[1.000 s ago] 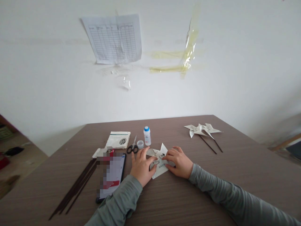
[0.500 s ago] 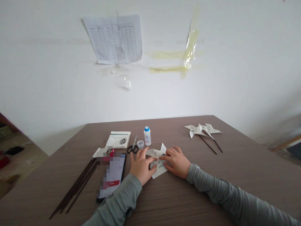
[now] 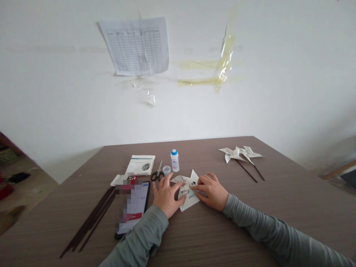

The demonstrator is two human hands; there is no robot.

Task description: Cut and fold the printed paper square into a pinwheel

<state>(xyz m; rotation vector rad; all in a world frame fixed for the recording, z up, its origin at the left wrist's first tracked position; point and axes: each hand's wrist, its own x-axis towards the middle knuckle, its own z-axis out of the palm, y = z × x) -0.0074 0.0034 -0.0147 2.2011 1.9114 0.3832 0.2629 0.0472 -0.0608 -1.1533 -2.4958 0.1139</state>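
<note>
Nearest me, one phone (image 3: pixel 132 207) lies toward the counter's (image 3: pixel 211 237) left edge. At mid-counter sits one folded paper (image 3: pixel 190 199). My left hand (image 3: pixel 166 194) lies spread flat on it, and my right hand (image 3: pixel 211 191) is half curled, fingertips pressing its middle. Beyond are one pair of scissors (image 3: pixel 157 173), one glue bottle (image 3: pixel 174 160) and two pinwheels (image 3: pixel 239 153).

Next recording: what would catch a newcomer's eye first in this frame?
The left hand and right hand meet at the near middle of the brown table, both resting on a folded printed paper. Two paper pinwheels on dark sticks lie at the far right, and a ruled sheet hangs on the white wall above, beside strips of yellowed tape.
</note>
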